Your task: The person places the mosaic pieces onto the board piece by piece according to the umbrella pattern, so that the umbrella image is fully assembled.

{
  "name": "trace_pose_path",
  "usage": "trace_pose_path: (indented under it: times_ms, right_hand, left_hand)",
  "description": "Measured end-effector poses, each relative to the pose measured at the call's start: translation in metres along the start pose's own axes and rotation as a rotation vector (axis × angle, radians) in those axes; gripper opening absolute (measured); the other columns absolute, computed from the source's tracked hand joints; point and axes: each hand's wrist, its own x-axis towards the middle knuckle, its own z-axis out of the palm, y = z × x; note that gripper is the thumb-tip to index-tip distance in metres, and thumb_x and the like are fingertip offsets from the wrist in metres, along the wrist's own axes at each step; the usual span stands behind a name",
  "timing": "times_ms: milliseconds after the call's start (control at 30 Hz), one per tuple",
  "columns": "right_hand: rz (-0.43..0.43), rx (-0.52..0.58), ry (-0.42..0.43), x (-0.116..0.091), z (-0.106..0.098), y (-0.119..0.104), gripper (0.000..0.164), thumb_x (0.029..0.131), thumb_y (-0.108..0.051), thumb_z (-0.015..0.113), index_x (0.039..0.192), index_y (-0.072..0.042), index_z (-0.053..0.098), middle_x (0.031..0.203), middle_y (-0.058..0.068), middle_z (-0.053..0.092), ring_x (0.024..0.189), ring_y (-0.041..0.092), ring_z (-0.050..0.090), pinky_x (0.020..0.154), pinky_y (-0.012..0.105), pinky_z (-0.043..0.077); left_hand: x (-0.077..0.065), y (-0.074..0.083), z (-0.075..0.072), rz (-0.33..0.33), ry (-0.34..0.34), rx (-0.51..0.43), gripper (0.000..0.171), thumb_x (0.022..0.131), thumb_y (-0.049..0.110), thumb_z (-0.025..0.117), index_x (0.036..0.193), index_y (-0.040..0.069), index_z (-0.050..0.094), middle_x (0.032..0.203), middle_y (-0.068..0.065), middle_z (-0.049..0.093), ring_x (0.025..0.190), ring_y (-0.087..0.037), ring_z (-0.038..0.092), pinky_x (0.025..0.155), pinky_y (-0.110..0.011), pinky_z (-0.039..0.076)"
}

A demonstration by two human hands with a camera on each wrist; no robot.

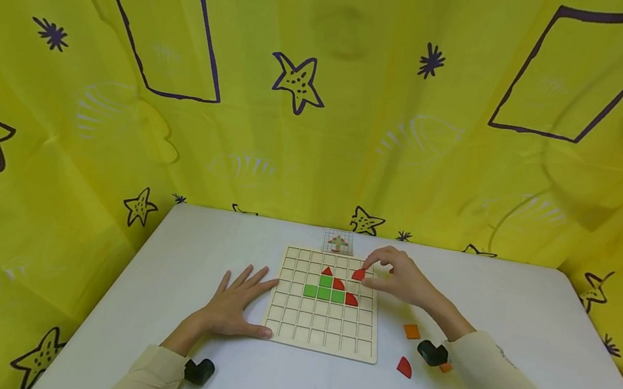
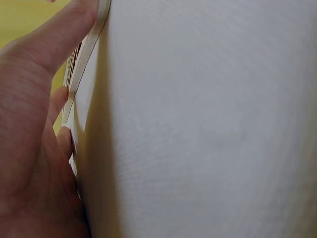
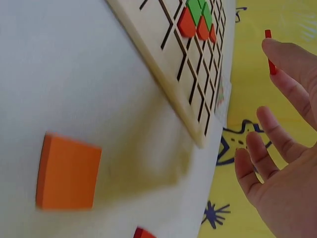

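A wooden grid board (image 1: pixel 294 318) lies on the white table, bearing several green squares (image 1: pixel 324 293), a red triangle (image 1: pixel 327 270) and two red quarter-circle pieces (image 1: pixel 352 299). Between thumb and index finger, my right hand (image 1: pixel 398 278) pinches another red quarter-circle piece (image 1: pixel 359 274) above the board's upper right. In the right wrist view that red piece (image 3: pixel 270 52) shows edge-on, raised off the table. Fingers spread, my left hand (image 1: pixel 232 306) rests at the board's left edge, its thumb touching the lower left side.
A small pattern card (image 1: pixel 338 242) lies behind the board. Right of the board are an orange square (image 1: pixel 412 331) and a loose red quarter-circle (image 1: pixel 405 367); another orange piece (image 1: pixel 445 367) is partly hidden by the right wrist camera. A yellow curtain (image 1: pixel 328 157) hangs behind the table.
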Motion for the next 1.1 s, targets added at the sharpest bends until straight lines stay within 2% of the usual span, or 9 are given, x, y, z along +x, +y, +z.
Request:
trace_pose_path:
  times_ms: [200,467,567,800,1100]
  right_hand:
    - [0.049,0.034,-0.018,0.012,0.018,-0.009,0.016,0.087,-0.019,0.084,0.1,-0.016,0.074,0.115,0.003,0.067,0.117,0.036,0.055,0.099,0.061,0.045]
    - [0.108,0.058,-0.001,0.024,0.047,-0.018,0.017,0.088,-0.021,0.083,0.101,-0.015,0.074,0.127,0.013,0.063,0.119,0.038,0.054,0.1,0.061,0.045]
    - [0.106,0.061,0.009,0.029,0.057,-0.018,0.017,0.088,-0.023,0.084,0.1,-0.015,0.074,0.124,0.01,0.064,0.121,0.036,0.053,0.101,0.061,0.045]
    - [0.097,0.056,0.048,0.038,0.074,-0.02,0.021,0.083,-0.022,0.088,0.098,-0.016,0.075,0.118,0.006,0.068,0.128,0.035,0.051,0.11,0.063,0.034]
    - [0.085,-0.009,0.074,0.042,0.085,-0.023,0.023,0.084,-0.02,0.087,0.102,-0.009,0.077,0.114,0.008,0.069,0.122,0.035,0.054,0.109,0.061,0.034]
  left_hand:
    - [-0.001,0.001,-0.001,0.01,0.005,-0.007,0.102,0.077,0.065,0.08,0.16,0.024,0.038,0.171,-0.009,0.02,0.157,-0.04,0.005,0.117,-0.072,-0.006]
    - [-0.001,-0.001,0.0,0.016,0.008,0.002,0.102,0.077,0.066,0.08,0.161,0.024,0.038,0.171,-0.009,0.019,0.157,-0.041,0.004,0.117,-0.073,-0.006]
    - [-0.002,-0.001,0.0,0.018,0.01,0.006,0.103,0.077,0.066,0.079,0.161,0.024,0.037,0.171,-0.009,0.019,0.157,-0.04,0.005,0.117,-0.072,-0.005]
    - [-0.002,-0.002,0.002,0.035,0.037,-0.007,0.103,0.076,0.066,0.08,0.16,0.021,0.039,0.17,-0.011,0.022,0.156,-0.043,0.008,0.116,-0.074,-0.003]
    - [0.001,-0.003,0.0,0.006,-0.002,0.006,0.102,0.077,0.069,0.078,0.161,0.026,0.037,0.171,-0.007,0.018,0.158,-0.039,0.004,0.118,-0.071,-0.006]
